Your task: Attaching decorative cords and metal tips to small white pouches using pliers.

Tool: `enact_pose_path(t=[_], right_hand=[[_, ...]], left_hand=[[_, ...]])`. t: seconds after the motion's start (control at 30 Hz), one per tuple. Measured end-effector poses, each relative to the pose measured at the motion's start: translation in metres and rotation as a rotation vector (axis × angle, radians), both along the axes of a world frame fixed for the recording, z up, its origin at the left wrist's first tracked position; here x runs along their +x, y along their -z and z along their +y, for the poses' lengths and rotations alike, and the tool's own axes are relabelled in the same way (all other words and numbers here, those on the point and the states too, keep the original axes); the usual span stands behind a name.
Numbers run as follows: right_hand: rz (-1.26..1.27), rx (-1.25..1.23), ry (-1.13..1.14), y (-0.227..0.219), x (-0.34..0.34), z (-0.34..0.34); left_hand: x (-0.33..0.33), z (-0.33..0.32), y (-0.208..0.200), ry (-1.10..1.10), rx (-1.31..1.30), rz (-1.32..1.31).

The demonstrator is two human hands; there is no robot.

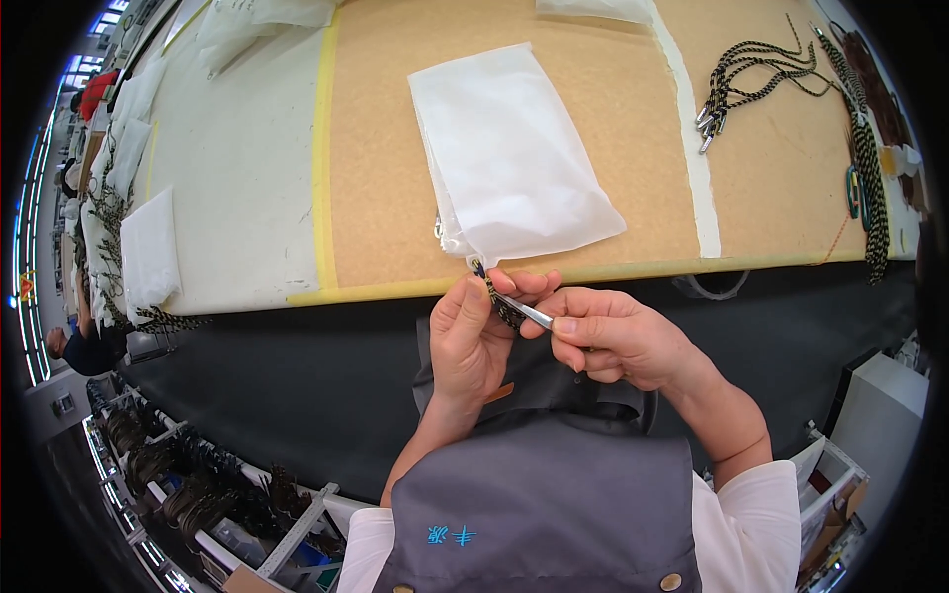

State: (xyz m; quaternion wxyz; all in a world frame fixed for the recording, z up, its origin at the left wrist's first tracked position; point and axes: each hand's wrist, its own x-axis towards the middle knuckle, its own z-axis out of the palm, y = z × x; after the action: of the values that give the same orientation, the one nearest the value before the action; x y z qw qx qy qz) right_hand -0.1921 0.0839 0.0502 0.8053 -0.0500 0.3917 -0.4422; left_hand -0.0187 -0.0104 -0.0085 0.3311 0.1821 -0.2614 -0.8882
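Note:
Close to the table's front edge, my left hand is closed in a pinch around a black-and-yellow braided cord. My right hand grips slim silver tweezers between thumb and fingers. Their narrow end points left into the cord at my left fingertips; the exact contact is hidden. Just beyond my hands lies a white translucent bag, flat on the table. Its near corner reaches the cord, and a small metal clip shows at its left side.
More braided cords with silver tips lie at the table's far right. Beside them are teal-handled scissors and a long cord bundle. White bags rest at the left. Below left stands a rack with hanging cords. Another person is beyond.

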Motion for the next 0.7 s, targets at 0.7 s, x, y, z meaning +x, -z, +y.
enact_pose_path(t=[0.7], right_hand=[[1.325, -0.669, 0.102, -0.004, 0.023, 0.003]], left_hand=[[-0.006, 0.005, -0.003, -0.093, 0.002, -0.036]])
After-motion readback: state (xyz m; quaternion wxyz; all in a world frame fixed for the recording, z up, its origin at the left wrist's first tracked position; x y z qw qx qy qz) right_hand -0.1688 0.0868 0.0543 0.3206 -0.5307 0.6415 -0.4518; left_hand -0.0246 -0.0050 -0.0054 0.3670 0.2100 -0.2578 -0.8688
